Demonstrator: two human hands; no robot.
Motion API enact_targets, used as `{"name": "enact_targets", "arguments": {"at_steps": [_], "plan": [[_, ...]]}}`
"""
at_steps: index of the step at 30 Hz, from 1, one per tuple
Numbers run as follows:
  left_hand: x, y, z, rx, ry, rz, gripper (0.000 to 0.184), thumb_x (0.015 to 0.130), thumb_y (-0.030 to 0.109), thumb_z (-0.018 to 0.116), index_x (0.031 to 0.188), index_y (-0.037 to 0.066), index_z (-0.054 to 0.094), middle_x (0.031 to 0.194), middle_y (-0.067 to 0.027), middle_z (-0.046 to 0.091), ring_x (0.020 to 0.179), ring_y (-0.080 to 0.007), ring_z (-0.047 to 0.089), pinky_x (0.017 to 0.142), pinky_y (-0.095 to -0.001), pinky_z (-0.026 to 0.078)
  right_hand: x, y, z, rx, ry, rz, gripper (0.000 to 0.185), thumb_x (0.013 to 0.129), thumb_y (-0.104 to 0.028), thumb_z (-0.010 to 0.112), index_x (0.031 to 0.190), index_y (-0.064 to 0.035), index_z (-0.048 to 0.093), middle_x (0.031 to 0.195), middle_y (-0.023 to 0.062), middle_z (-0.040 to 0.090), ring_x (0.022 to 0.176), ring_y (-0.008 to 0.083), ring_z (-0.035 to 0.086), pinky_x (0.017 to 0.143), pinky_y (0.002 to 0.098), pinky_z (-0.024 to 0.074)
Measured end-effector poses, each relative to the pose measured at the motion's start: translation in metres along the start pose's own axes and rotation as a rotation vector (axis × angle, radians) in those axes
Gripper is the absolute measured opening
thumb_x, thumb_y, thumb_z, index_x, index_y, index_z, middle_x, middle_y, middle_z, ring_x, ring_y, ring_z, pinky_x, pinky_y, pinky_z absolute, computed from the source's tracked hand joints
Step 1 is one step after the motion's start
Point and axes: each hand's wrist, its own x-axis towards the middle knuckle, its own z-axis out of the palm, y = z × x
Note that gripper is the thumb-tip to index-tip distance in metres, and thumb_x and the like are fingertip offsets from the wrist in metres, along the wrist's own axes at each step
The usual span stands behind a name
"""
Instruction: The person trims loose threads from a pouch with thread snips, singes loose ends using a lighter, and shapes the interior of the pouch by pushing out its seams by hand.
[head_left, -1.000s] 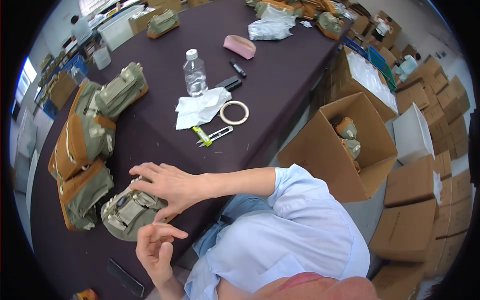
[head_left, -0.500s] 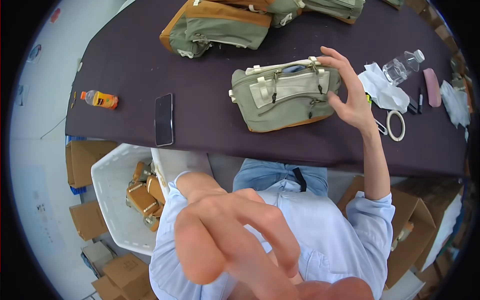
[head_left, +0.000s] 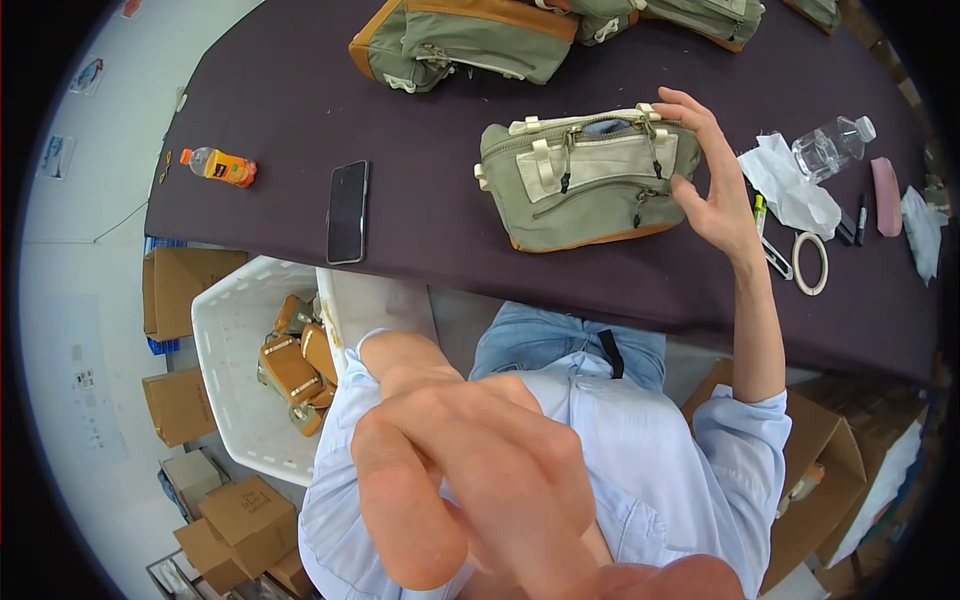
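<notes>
A green zippered bag with cream panels and a brown base stands on the table, its top zip partly open and something bluish showing inside. My right hand clasps the bag's right end, thumb against the front and fingers over the top edge. Close to the camera at the bottom is my left hand, raised, with fingers bent and drawn together. Its fingertips are hidden, so anything in them cannot be seen.
More green and brown bags lie at the back of the dark table. A phone and orange drink bottle are at left; a clear bottle, tissue and tape ring at right. A white bin holds brown pouches.
The view has shifted slightly, moving the table items in frame. My left hand's fingers have drawn closer together near the camera. My right hand stays at the bag's right end.
</notes>
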Motion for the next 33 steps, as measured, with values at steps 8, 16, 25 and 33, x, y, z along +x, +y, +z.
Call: {"name": "enact_targets", "arguments": {"at_steps": [8,16,25,33], "plan": [[0.007,0.017,-0.004,-0.1,-0.036,-0.251,0.002,0.095,0.019,0.045,0.093,0.019,0.045,0.105,-0.0139,0.07,0.083,-0.0342,0.064,0.053,-0.0358,0.04,-0.003,0.003,0.003,-0.015,0.029,-0.021,0.065,0.064,0.005,0.046,0.128,-0.0052,0.055,0.141,0.015,0.049,0.133,0.034,0.048,0.111,0.0426,0.0379],[0.02,0.006,-0.001,-0.164,0.005,-0.342,0.002,0.094,0.019,0.047,0.096,0.018,0.048,0.105,-0.0164,0.071,0.075,-0.0342,0.062,0.05,-0.0354,0.038,-0.004,0.005,0.004,0.0,0.041,-0.019,0.065,0.064,0.004,0.047,0.128,-0.0074,0.056,0.142,0.0142,0.049,0.132,0.0342,0.048,0.108,0.0431,0.0402],[0.016,0.002,0.005,-0.139,-0.011,-0.322,0.007,0.094,0.011,0.05,0.094,0.018,0.049,0.104,-0.0143,0.071,0.074,-0.0334,0.063,0.047,-0.0343,0.035,-0.004,0.006,0.004,-0.001,0.045,-0.031,0.066,0.065,0.005,0.047,0.128,-0.0093,0.056,0.142,0.0139,0.048,0.13,0.0342,0.05,0.107,0.0429,0.0414],[0.022,0.0,0.001,-0.142,-0.075,-0.351,0.02,0.087,0.002,0.057,0.089,0.018,0.045,0.103,-0.011,0.071,0.074,-0.0304,0.064,0.055,-0.0341,0.04,-0.011,0.005,0.005,-0.208,0.126,-0.087,0.063,0.069,0.002,0.054,0.131,-0.0073,0.055,0.144,0.0161,0.046,0.134,0.0363,0.045,0.107,0.0437,0.0404]]}}
